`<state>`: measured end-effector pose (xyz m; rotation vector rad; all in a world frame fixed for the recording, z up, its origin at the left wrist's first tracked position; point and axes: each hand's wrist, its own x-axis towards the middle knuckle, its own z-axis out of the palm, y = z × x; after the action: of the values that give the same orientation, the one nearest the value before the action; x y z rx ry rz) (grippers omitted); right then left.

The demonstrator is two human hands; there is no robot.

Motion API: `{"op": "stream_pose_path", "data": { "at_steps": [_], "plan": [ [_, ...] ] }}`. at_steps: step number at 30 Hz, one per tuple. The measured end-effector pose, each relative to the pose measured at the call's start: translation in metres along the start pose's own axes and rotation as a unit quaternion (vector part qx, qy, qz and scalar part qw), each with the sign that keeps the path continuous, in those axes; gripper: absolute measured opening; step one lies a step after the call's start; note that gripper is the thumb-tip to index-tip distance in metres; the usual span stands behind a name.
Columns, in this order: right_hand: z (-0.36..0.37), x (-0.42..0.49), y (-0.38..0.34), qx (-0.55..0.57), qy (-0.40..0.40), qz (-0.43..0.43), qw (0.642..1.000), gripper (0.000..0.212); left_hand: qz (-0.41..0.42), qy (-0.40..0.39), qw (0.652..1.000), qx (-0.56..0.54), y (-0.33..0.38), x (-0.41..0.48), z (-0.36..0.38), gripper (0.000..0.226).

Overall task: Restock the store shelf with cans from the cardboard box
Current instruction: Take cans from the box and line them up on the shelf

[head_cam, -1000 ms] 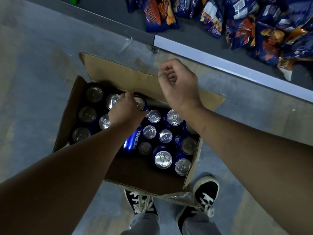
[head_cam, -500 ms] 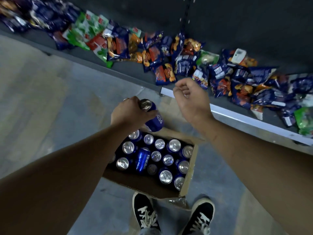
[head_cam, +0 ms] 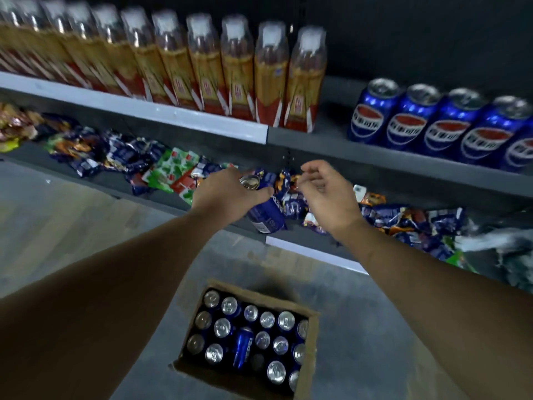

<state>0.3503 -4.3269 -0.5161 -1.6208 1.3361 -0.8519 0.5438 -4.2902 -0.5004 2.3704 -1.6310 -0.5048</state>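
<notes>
Reaching forward with both bare forearms, high above the cardboard box. Gripping a can from above in the left hand with fingers and thumb curled round its top end, can tilted. Holding the right hand just beside it, above the box's far right corner, fingers loosely curled, empty.

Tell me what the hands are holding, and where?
The left hand grips a blue can around its upper part, near the lid. The right hand holds nothing.

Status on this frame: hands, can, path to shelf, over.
Left hand grips Pepsi can, clear of cardboard box. Right hand empty, fingers loosely curled. Shelf gap beside Pepsi row open; nothing blocking.
</notes>
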Motion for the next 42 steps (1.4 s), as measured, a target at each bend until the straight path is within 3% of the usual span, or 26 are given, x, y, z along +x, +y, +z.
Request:
{"op": "stream_pose_path", "data": {
  "at_steps": [7, 10, 12, 17, 27, 31, 35, 42],
  "plan": [
    [-0.046, -0.002, -0.064, -0.045, -0.072, -0.005, 0.996, 0.052, 0.025, -0.023, 0.999, 0.011, 0.076, 0.011, -0.073, 0.065],
    [-0.06, -0.009, -0.082, -0.05, -0.096, -0.016, 0.994, 0.055, 0.03, -0.03, 0.999, 0.006, 0.101, 0.009, -0.089, 0.062],
    [-0.068, -0.009, -0.09, -0.039, -0.096, -0.017, 0.994, 0.059, 0.034, -0.029, 0.999, 0.005, 0.118, 0.007, -0.099, 0.065],
    [-0.085, -0.006, -0.105, -0.03, -0.054, -0.019, 0.998, 0.091, 0.037, -0.063, 0.997, 0.008, 0.157, 0.005, -0.118, 0.068],
    [-0.118, -0.008, -0.112, -0.111, 0.067, -0.046, 0.991, 0.081, 0.049, -0.113, 0.992, 0.002, 0.213, 0.002, -0.131, 0.068],
    [-0.14, -0.007, -0.112, -0.114, 0.08, -0.026, 0.99, 0.07, 0.088, -0.117, 0.989, -0.026, 0.225, -0.004, -0.132, 0.083],
    [-0.175, -0.008, -0.115, -0.024, 0.098, 0.029, 0.994, 0.052, 0.11, -0.068, 0.99, -0.049, 0.236, -0.009, -0.131, 0.098],
    [-0.254, -0.007, -0.103, -0.001, 0.124, 0.097, 0.988, 0.057, 0.116, -0.021, 0.99, -0.075, 0.259, 0.0, -0.1, 0.103]
  ]
}}
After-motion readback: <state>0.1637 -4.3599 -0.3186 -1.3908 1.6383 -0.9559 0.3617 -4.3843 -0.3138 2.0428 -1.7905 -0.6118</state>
